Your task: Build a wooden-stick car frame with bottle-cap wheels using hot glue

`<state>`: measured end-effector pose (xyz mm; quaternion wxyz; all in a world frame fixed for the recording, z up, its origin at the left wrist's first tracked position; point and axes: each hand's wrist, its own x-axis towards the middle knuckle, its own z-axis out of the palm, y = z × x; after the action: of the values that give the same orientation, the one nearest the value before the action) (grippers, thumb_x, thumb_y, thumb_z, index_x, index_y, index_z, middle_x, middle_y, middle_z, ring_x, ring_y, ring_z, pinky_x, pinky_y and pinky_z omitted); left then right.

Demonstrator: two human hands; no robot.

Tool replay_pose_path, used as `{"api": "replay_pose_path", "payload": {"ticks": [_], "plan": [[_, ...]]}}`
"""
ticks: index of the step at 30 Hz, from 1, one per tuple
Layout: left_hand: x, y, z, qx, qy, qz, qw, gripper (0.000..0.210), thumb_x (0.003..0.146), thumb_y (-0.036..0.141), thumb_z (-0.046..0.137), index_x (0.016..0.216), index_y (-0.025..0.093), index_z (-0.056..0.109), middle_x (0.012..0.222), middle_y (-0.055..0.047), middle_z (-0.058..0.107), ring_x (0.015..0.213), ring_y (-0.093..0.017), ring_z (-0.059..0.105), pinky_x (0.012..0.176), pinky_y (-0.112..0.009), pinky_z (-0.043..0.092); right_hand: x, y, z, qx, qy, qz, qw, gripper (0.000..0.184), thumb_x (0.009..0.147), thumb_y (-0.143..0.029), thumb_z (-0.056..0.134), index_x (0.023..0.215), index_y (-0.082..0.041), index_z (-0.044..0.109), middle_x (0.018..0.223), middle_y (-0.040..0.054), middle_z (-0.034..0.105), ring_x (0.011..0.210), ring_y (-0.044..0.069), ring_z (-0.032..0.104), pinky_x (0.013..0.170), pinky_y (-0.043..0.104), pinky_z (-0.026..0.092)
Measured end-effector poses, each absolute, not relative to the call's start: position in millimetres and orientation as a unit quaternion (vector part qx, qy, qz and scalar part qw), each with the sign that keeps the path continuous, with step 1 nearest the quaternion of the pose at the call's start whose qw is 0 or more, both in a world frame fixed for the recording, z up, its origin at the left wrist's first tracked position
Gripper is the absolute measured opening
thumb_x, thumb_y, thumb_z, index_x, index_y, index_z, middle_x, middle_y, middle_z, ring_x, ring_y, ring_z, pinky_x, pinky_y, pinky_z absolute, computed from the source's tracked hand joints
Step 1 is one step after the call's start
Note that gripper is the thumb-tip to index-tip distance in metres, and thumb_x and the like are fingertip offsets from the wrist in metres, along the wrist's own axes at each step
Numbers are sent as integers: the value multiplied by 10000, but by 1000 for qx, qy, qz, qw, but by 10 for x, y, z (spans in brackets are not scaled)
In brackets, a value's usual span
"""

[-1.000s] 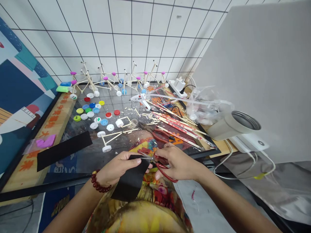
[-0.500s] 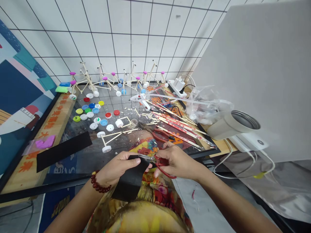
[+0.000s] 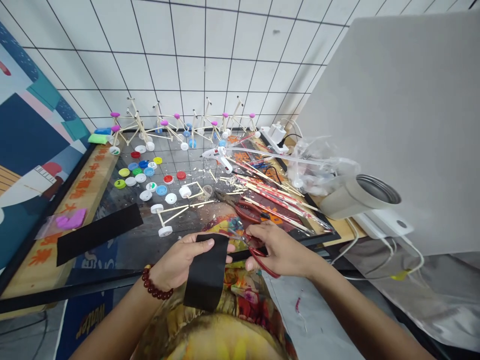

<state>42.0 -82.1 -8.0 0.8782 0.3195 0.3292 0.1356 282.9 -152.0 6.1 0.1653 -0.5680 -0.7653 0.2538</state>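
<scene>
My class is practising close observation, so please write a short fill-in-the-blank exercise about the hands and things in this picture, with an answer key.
1. The right hand holds scissors with ____ handles.
2. The flat sheet in the left hand is coloured ____.
3. The beaded bracelet is worn on the person's ____ wrist.
4. The glue gun lying beyond the hands has a mostly ____ body.

Missing words: red; black; left; white.

Round, dark red beads form a bracelet (image 3: 151, 288) on the left wrist (image 3: 160, 274), with a golden piece towards its far end. The clothing (image 3: 225, 336) is mostly yellow at the near side, gathered farther up, with red and pink floral patches on the right.
</scene>
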Motion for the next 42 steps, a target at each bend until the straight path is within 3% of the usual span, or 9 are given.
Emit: {"api": "replay_pose_path", "payload": {"ticks": [7, 15, 27, 32, 38, 42], "plan": [[412, -830, -48, 362, 304, 120, 873, 376, 788, 299, 738, 1107, 101, 727, 1103, -201, 727, 950, -275, 711, 827, -348, 557, 2773, -1484, 250, -545, -799, 228, 110, 527, 710, -711, 672, 749, -200, 549, 703, -3, 607, 615, 143, 488, 645, 274, 310], [445, -865, -27, 400, 287, 123, 861, 331, 792, 294, 726, 1075, 125, 751, 1035, -154, 755, 986, -258, 693, 944, -363, 501, 2710, -1496, 303, -535, -802, 243, 107, 465, 749, -661, 671, 766, -204, 585, 695, 1, 656, 616, 159, 555, 696, 296, 319], [426, -841, -64, 439, 290, 144, 838, 278, 791, 319, 740, 1019, 163, 779, 1004, -106, 770, 1032, -257, 679, 1004, -352, 457, 2698, -1488, 254, -540, -797, 248, 111, 419, 779, -611, 686, 755, -196, 639, 575, -37, 567, 565, 131, 455, 722, 300, 307], [412, -849, -87, 436, 298, 140, 838, 288, 786, 323, 748, 1027, 167, 776, 1003, -103, 771, 1027, -260, 684, 978, -352, 478, 2725, -1495, 181, -531, -805, 229, 133, 455, 771, -602, 699, 633, -196, 548, 532, -51, 516, 557, 118, 374, 736, 297, 309], [417, -860, -41, 387, 289, 137, 865, 314, 817, 295, 714, 1069, 110, 744, 1068, -172, 748, 1008, -282, 703, 941, -374, 511, 2738, -1470, 96, -521, -775, 264, 239, 329, 902, -425, 584, 665, -200, 545, 560, -33, 590, 552, 115, 433, 689, 278, 330], [395, -854, -37, 330, 293, 141, 886, 340, 840, 302, 689, 1098, 83, 709, 1073, -223, 733, 951, -310, 722, 858, -417, 556, 2812, -1455, 90, -571, -739, 258, 247, 369, 783, -500, 707, 696, -190, 527, 558, -49, 493, 543, 106, 397, 564, 247, 287]]}}
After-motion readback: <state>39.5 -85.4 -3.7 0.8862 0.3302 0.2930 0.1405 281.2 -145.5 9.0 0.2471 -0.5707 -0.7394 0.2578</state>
